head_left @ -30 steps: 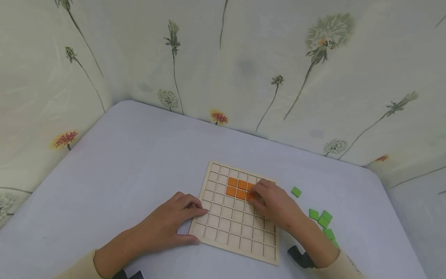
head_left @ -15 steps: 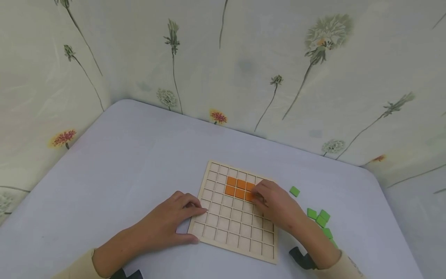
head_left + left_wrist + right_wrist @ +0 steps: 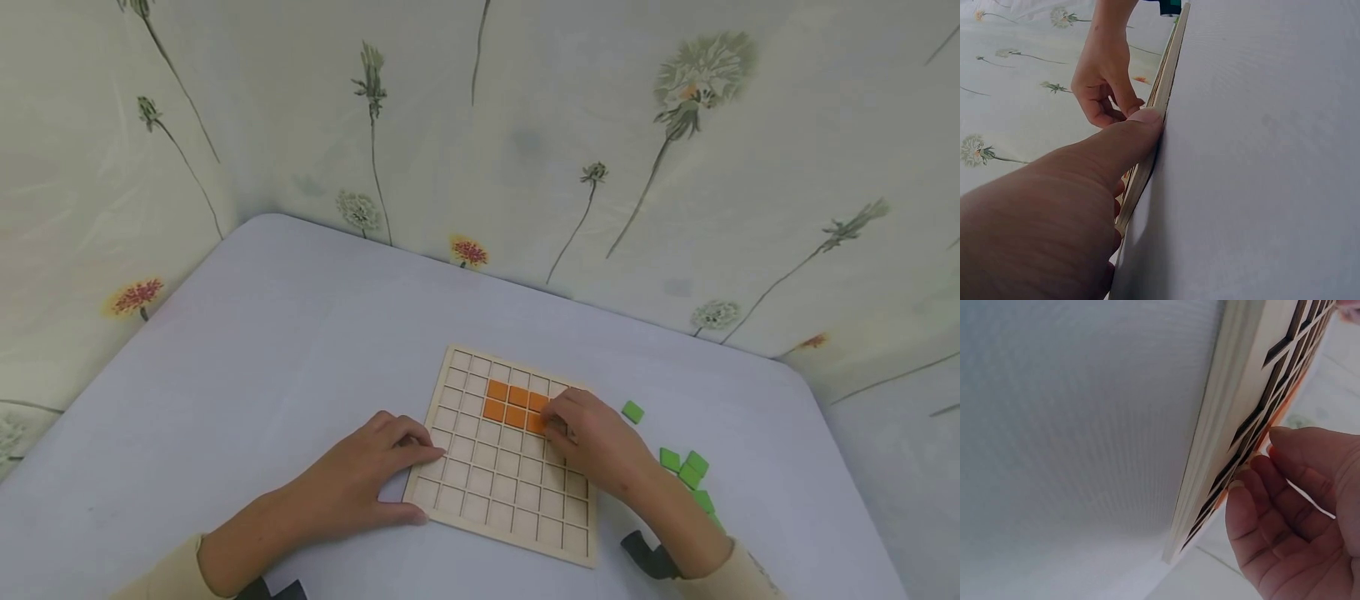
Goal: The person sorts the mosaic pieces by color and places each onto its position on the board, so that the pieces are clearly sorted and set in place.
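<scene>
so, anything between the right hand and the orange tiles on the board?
Nothing visible. In the head view, the right hand reaches the right end of the orange tiles; contact is hidden. The left hand is at the board's left side, out of the way.

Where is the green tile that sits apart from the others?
In the head view, the lone green tile lies on the table, right of the wooden grid board and the right hand, beyond the other green tiles.
</scene>
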A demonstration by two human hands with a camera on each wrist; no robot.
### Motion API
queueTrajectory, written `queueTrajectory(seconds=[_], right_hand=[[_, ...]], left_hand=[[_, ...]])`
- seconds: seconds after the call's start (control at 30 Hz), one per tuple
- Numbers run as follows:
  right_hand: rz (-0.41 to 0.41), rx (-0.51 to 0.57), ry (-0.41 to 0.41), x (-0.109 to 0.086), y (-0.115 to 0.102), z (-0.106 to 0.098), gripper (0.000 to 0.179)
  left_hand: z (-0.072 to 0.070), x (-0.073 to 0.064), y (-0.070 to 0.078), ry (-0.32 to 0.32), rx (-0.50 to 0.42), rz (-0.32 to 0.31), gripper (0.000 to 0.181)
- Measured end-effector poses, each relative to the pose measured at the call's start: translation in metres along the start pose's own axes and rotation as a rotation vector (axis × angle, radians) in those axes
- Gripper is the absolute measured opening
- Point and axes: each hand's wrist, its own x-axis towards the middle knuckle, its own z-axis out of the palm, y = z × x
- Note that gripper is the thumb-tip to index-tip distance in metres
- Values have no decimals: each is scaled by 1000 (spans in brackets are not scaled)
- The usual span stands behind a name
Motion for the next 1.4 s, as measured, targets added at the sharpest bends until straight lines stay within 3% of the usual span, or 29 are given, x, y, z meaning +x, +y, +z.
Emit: queueTrajectory(seconds=[0.23,0.67,1.13,1.4], right_hand=[[3,-18,13,-5,3,-4,14],[105,-40,25,-27,23,-14,23],[181,-87,27,-60,52,-26,31],[287,-113,-26,-74,65,-27,38]], left_hand=[[0,0,0,-1,-1,3,66],[0,1,1,-26,1,-23,67],[3,-1,0,14,5,10,67],[3,0,0,12,2,9,67]])
